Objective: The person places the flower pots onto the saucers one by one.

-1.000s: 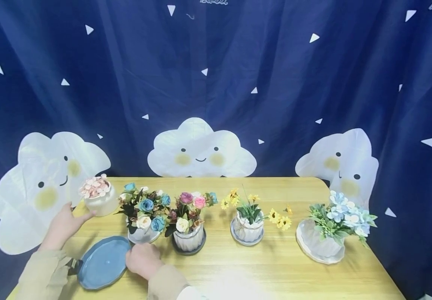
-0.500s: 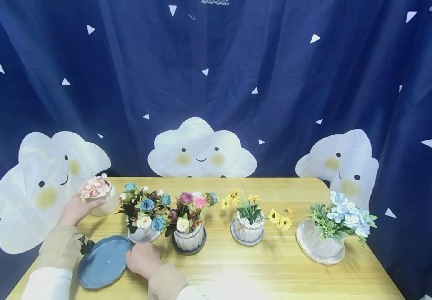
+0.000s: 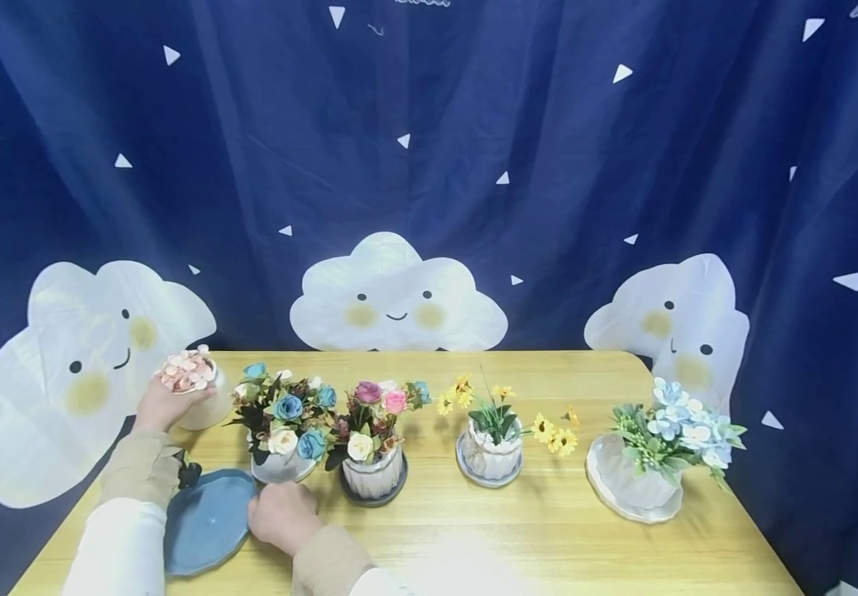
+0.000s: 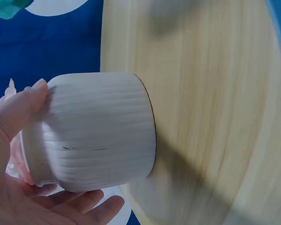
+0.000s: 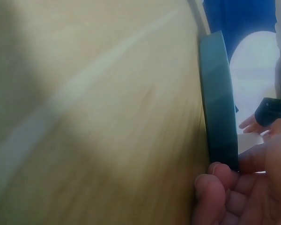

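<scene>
At the table's far left corner my left hand (image 3: 168,404) grips a ribbed white flowerpot (image 4: 100,131) near its neck. In the left wrist view the thumb lies on one side and the fingers reach round the other. Pale pink flowers (image 3: 186,370) fill the pot's mouth. Nearer to me, a flat blue plate (image 3: 208,523) rests on the table. Its right rim is pinched by my right hand (image 3: 283,515), whose thumb and curled fingers meet at the edge in the right wrist view.
Right of the plate stand pots on saucers: blue and white roses (image 3: 287,407), pink and purple roses (image 3: 372,476), yellow daisies (image 3: 491,459), and light blue hydrangeas (image 3: 697,422) at the far right. A dark blue curtain (image 3: 429,124) hangs behind the table (image 3: 548,538).
My left hand has moved forward and right, from beside the white flowerpot to a grip on it. The pot, the plate and my right hand have stayed in place.
</scene>
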`<state>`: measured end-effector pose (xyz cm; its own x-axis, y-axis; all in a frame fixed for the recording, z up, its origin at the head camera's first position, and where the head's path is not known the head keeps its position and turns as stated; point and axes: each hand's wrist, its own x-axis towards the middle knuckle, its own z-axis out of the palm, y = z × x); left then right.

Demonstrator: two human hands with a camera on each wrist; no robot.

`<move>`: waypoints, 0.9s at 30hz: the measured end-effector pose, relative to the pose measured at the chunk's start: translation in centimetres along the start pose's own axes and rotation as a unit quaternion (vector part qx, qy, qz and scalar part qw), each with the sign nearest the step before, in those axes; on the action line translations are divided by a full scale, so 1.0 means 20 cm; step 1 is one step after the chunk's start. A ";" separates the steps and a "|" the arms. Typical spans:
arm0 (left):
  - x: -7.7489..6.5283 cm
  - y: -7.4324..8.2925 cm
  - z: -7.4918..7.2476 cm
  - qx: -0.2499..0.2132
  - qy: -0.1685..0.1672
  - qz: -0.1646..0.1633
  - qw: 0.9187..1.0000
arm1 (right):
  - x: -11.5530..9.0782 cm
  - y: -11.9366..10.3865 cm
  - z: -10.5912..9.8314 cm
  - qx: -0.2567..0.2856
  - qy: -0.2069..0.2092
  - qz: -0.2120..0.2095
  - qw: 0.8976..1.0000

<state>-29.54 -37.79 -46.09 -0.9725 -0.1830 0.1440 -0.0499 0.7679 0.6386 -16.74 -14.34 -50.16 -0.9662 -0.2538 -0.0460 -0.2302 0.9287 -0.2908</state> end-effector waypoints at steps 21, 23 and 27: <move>0.05 0.00 -0.02 0.037 -0.019 -0.042 0.998 | -0.01 0.00 -0.01 -0.013 0.007 -0.002 1.000; 0.05 -0.01 -0.01 0.034 -0.013 -0.043 0.998 | -0.01 0.00 -0.01 -0.014 0.008 -0.002 1.000; 0.05 -0.02 -0.01 0.024 -0.005 -0.047 0.999 | -0.01 0.00 -0.01 -0.017 0.012 -0.002 1.000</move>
<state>-30.40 -38.34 -46.11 -0.9654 -0.2494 0.0766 -0.1520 0.7761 0.6120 -16.59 -14.29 -49.99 -0.9677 -0.2511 -0.0227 -0.2369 0.9365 -0.2584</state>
